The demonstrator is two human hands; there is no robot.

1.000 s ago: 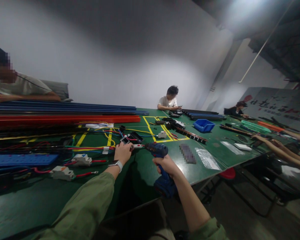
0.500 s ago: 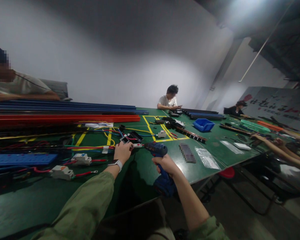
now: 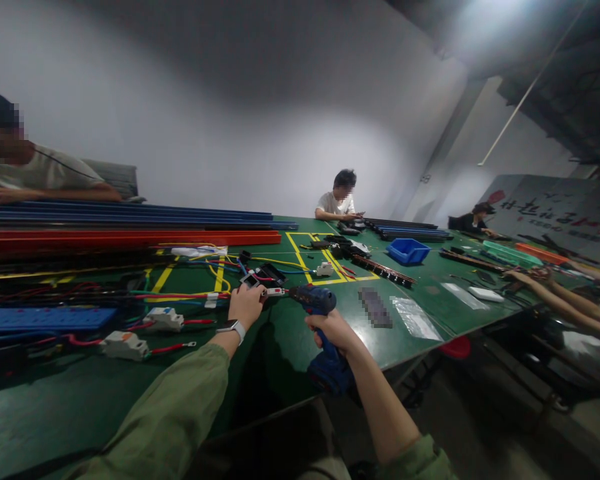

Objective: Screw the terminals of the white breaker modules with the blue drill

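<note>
My right hand [image 3: 330, 330] is wrapped round the grip of a blue cordless drill [image 3: 317, 298], held level with its nose towards the left. Its tip meets, or nearly meets, a small white part with a red mark [image 3: 276, 292]. My left hand [image 3: 246, 305], with a watch at the wrist, is closed on that part from the other side; the fingers hide much of it. Just beyond the left fingers are a black plastic piece [image 3: 270, 272] and coloured wires. White circuit breakers [image 3: 125, 345] with red leads lie to the left of my left forearm.
A blue power strip [image 3: 45, 320] and long red channels [image 3: 220, 237] lie at left on the green table [image 3: 270, 393]. Rightwards are a pixelated flat object [image 3: 375, 307], a clear plastic bag [image 3: 415, 319] and a blue bin [image 3: 408, 251]. Several co-workers sit around.
Both hands, the drill and the small part stay in practically the same place. At far right, a co-worker's hands and forearms have shifted slightly.
</note>
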